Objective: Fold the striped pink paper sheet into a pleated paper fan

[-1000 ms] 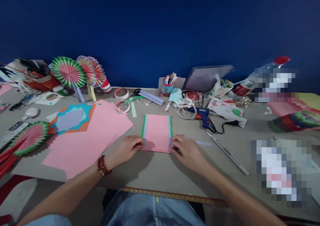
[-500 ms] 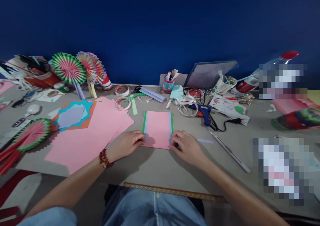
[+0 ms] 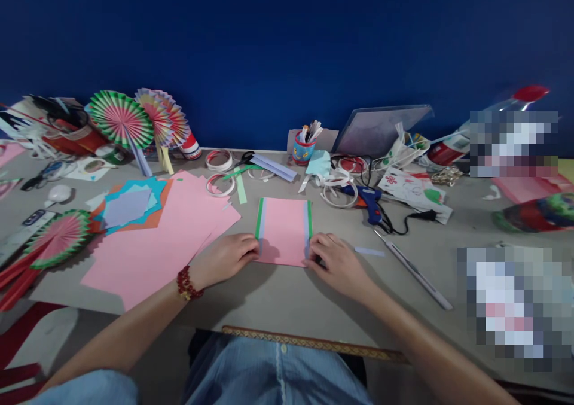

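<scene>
Little changes: left hand [image 3: 226,257] and right hand [image 3: 337,268] stay curled at the near corners of the green-edged pink paper [image 3: 286,231], flat on the desk [image 3: 282,297], seemingly steadying it. Whether either pinches, I cannot tell.

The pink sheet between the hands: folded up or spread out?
Spread out: the pink sheet lies flat on the table, green strips and lavender strips along both sides. Small creases: cannot tell.

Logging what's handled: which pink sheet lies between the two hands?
The small pink sheet, edged green and lilac on two sides; the larger pink sheets to its left lack such edging.
</scene>
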{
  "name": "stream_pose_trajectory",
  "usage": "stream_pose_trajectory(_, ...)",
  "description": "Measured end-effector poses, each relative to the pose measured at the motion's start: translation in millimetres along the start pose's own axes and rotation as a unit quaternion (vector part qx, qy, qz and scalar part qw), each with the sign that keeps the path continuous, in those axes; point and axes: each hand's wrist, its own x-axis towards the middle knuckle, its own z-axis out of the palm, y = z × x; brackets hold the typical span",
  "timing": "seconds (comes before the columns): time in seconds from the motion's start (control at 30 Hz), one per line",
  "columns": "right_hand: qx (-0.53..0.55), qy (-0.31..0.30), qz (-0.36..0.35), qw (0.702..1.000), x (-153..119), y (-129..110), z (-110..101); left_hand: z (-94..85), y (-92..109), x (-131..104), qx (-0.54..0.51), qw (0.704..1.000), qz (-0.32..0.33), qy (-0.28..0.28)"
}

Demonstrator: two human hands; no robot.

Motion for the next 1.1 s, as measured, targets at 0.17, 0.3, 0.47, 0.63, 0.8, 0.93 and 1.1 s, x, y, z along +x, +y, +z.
stream_pose_trajectory(0.17,0.001,-0.005,0.003,1.0,-0.4,0.6,0.3,0.1,-4.6,1.4,-0.017,1.0,0.003,-0.008)
stream_pose_trajectory(0.3,0.002,-0.01,0.002,1.0,0.0,0.4,-0.5,-3.2,-9.1,5.1,-0.044,0.999,0.009,-0.027)
stream_pose_trajectory(0.47,0.001,-0.009,0.004,1.0,0.0,0.5,-0.1,-8.6,-9.1,7.9,-0.068,0.997,0.003,-0.043)
stream_pose_trajectory(0.63,-0.003,-0.009,0.006,1.0,-0.5,1.6,1.4,-10.6,-8.4,7.1,-0.074,0.996,-0.01,-0.047)
stream_pose_trajectory(0.8,-0.009,-0.01,0.007,1.0,0.0,1.0,0.2,-7.8,-11.4,7.3,-0.068,0.996,-0.009,-0.052)
stream_pose_trajectory(0.93,-0.005,-0.008,0.008,1.0,0.5,0.8,0.5,-6.1,-11.5,7.3,-0.051,0.997,-0.007,-0.057)
stream_pose_trajectory(1.1,0.005,-0.005,0.008,1.0,1.1,1.3,0.5,-5.4,-10.2,4.7,-0.045,0.998,-0.003,-0.052)
